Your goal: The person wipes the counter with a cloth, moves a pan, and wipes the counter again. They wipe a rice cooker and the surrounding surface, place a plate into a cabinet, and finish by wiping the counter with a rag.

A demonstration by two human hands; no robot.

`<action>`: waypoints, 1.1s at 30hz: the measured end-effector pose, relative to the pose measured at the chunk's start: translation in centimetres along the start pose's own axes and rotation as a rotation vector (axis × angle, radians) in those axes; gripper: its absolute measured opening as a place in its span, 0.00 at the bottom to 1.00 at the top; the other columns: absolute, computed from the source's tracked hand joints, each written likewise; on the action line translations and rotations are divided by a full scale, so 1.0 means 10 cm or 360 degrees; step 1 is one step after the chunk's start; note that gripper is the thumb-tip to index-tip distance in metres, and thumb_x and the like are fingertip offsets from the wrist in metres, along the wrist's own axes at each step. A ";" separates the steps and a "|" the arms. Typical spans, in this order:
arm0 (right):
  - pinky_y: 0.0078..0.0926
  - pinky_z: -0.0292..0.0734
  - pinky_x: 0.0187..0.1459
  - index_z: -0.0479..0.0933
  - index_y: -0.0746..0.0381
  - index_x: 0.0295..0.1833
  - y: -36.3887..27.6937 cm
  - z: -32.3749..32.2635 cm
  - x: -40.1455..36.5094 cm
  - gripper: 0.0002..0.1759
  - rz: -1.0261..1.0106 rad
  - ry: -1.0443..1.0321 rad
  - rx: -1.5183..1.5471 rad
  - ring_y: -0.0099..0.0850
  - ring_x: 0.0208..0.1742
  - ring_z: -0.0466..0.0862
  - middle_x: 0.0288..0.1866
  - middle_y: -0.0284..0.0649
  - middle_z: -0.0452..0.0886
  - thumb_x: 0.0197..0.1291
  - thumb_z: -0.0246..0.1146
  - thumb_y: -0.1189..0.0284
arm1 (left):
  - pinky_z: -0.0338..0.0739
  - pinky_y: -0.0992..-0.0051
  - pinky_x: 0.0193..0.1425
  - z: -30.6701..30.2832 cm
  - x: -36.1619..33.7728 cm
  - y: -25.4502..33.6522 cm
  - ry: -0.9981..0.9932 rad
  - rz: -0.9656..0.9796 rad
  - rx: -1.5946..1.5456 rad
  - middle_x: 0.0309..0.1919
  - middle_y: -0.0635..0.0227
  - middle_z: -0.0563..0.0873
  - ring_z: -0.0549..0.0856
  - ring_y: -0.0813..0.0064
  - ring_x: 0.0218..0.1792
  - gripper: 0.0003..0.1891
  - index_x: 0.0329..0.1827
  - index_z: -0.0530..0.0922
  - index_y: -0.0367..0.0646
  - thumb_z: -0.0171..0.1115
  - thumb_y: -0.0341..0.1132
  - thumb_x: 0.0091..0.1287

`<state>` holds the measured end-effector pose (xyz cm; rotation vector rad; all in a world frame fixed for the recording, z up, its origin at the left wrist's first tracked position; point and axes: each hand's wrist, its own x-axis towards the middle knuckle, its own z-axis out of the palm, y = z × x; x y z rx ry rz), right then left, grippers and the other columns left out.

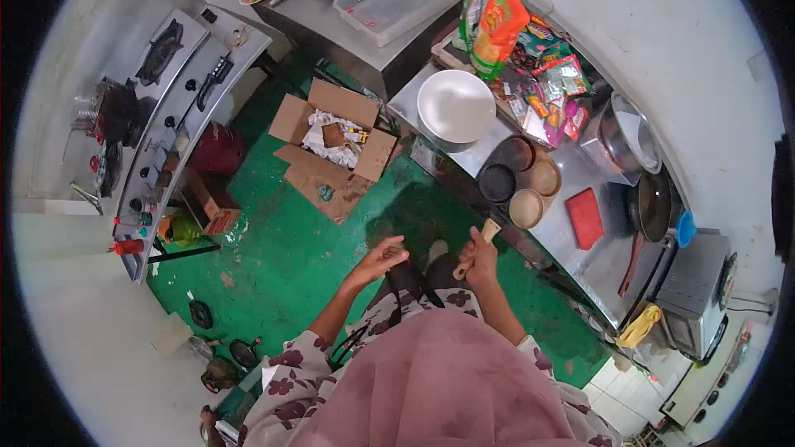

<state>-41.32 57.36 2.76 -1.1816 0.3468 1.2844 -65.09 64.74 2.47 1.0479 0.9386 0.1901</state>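
Observation:
My right hand is wrapped round a short, light wooden tool. One end sticks out above the fist and the other below it; the fingers cover its middle, so I cannot make out its kind. My left hand is held out over the floor with its fingers loosely bent and apart, and nothing shows in it. Closest to the right hand, on the counter, is a group of small round bowls, among them a pale one and a black one. A red rectangular thing lies farther right.
A metal counter runs along my right, carrying a white bowl, seasoning packets and a pan. An open cardboard box sits on the green floor. On the left stands a stove.

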 end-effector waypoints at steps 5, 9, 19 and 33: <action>0.20 0.58 0.12 0.62 0.55 0.29 -0.17 -0.18 -0.19 0.13 -0.0095 0.0189 -0.0327 0.20 0.12 0.62 0.16 0.28 0.63 0.58 0.62 0.73 | 0.67 0.65 0.63 -0.26 -0.07 -0.08 0.0241 0.0020 0.0013 0.56 0.59 0.78 0.76 0.67 0.57 0.30 0.69 0.64 0.46 0.59 0.48 0.67; 0.20 0.56 0.13 0.63 0.55 0.27 -0.45 -0.53 -0.36 0.13 -0.0056 0.0217 -0.0652 0.19 0.12 0.62 0.15 0.27 0.63 0.56 0.62 0.73 | 0.68 0.67 0.60 -0.32 -0.11 -0.12 0.0429 0.0060 -0.0079 0.55 0.64 0.80 0.77 0.70 0.56 0.28 0.67 0.66 0.48 0.60 0.46 0.67; 0.19 0.56 0.12 0.68 0.59 0.29 -1.49 -0.25 -1.59 0.08 0.0068 0.0054 -0.1527 0.18 0.10 0.63 0.14 0.27 0.63 0.56 0.60 0.72 | 0.70 0.73 0.52 -0.17 -0.32 -0.24 0.0574 0.0056 -0.0185 0.48 0.68 0.80 0.76 0.76 0.48 0.26 0.65 0.69 0.47 0.60 0.48 0.67; 0.18 0.63 0.14 0.70 0.61 0.46 -0.71 2.19 -1.53 0.17 0.0199 -0.0706 -0.2076 0.20 0.13 0.68 0.23 0.33 0.73 0.49 0.63 0.79 | 0.69 0.74 0.57 -1.91 -1.20 -0.54 0.0844 0.0105 -0.0480 0.53 0.69 0.80 0.77 0.79 0.53 0.25 0.67 0.69 0.49 0.60 0.44 0.69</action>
